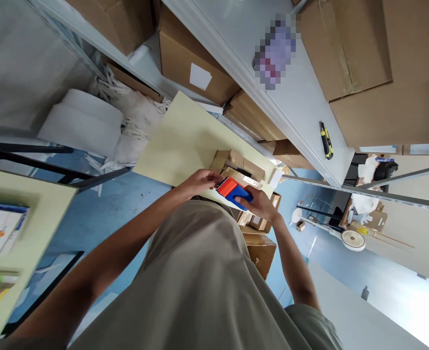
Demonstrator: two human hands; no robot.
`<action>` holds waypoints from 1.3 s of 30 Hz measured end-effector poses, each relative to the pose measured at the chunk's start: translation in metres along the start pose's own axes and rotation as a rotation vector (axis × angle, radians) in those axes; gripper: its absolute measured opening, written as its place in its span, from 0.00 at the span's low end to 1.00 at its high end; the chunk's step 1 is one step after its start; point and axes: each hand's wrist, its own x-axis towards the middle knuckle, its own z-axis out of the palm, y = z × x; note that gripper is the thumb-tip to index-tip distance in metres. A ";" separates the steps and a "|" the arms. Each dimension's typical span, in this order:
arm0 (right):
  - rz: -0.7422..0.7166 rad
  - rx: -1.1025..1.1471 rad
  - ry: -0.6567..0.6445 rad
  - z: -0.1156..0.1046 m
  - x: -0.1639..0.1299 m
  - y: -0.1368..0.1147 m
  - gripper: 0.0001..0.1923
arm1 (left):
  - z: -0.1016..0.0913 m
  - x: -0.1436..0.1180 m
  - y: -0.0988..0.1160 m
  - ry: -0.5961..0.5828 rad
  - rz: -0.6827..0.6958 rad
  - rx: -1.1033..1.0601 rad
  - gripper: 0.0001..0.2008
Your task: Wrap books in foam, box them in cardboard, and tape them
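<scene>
A: In the head view, what is in the hands?
B: A red-and-blue tool [232, 191]. The right hand [260, 201] is wrapped around its blue end. The left hand [203, 182] is beside the red end, fingertips drawn together; I cannot tell whether they grip it.
A: And where is the tool exactly?
B: Between the two hands, over the near side of a pale yellow table [178, 131], just in front of the person's shirt [196, 272].
A: What does that tabletop carry?
B: A taped cardboard box [249, 163], just beyond the tool. The left part of the surface is smooth and plain.
A: And past it?
B: A grey shelf [291, 97] runs along the far side. A yellow-and-black utility knife [326, 141] lies on it, near large flattened-looking cardboard [346, 48], and a pixelated item [276, 56] sits further left. Below is a brown carton [188, 53] with a white label [200, 76].
A: The rest of the room?
B: Blue floor [141, 194], crumpled white material [134, 116] beyond the table's left end, a second pale table [54, 189] at the left with printed packs [3, 228] on it, and a round-headed fan [353, 240] well apart on the right
</scene>
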 end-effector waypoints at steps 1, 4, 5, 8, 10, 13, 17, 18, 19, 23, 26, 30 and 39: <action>0.027 -0.014 -0.021 -0.003 0.000 -0.002 0.27 | 0.003 0.002 -0.003 0.009 -0.011 -0.006 0.24; 0.075 -0.066 -0.086 -0.019 0.000 -0.006 0.29 | 0.014 0.007 -0.011 0.015 -0.061 -0.018 0.22; 0.082 -0.081 -0.109 -0.027 -0.002 -0.007 0.31 | 0.019 0.009 -0.012 0.015 -0.066 -0.018 0.22; 0.098 -0.117 -0.167 -0.055 -0.013 -0.005 0.34 | 0.027 0.015 -0.014 -0.007 -0.035 -0.019 0.26; 0.131 -0.140 -0.189 -0.079 -0.026 -0.001 0.36 | 0.021 0.023 -0.013 0.032 -0.003 -0.019 0.28; 0.254 -0.123 -0.187 -0.114 -0.046 0.003 0.37 | -0.006 0.041 -0.013 0.119 0.019 -0.010 0.30; 0.339 -0.079 -0.101 -0.133 -0.049 -0.012 0.36 | -0.040 0.067 -0.024 0.122 -0.004 -0.061 0.28; 0.322 -0.097 -0.065 -0.132 -0.045 -0.019 0.36 | -0.044 0.072 -0.028 0.121 -0.020 -0.090 0.28; 0.298 -0.132 -0.027 -0.130 -0.039 -0.027 0.36 | -0.045 0.078 -0.033 0.126 -0.038 -0.119 0.27; 0.240 -0.317 0.080 -0.119 -0.015 -0.058 0.36 | -0.037 0.093 -0.050 0.199 -0.117 -0.225 0.26; 0.237 -0.394 0.103 -0.117 -0.004 -0.076 0.36 | -0.031 0.100 -0.057 0.242 -0.150 -0.282 0.25; 0.250 -0.447 0.106 -0.118 0.001 -0.093 0.35 | -0.028 0.105 -0.061 0.244 -0.148 -0.302 0.23; 0.226 -0.500 0.086 -0.118 0.012 -0.096 0.34 | -0.022 0.112 -0.068 0.197 -0.183 -0.278 0.23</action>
